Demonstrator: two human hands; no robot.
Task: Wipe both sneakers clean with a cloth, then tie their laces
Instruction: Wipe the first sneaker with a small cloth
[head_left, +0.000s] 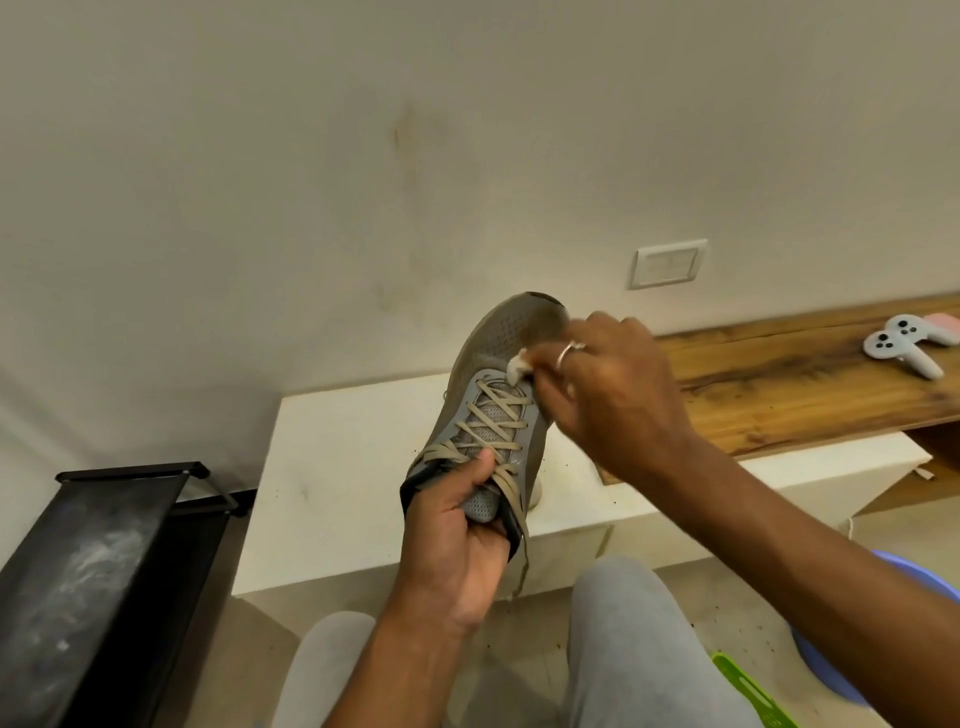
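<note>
Single head view, looking forward and down, close over lap, facing wall.

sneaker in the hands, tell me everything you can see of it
The sneaker is olive-brown with a perforated toe, grey mesh tongue and flat tan laces, crisscrossed but untied, one end dangling. It is held in the air, toe pointing up and away. The left hand grips its collar and tongue, thumb on the laces; the right hand presses a small white cloth against its upper.

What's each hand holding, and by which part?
The left hand grips the sneaker by its tongue and collar; the right hand pinches a bunched cloth against the upper.
</note>
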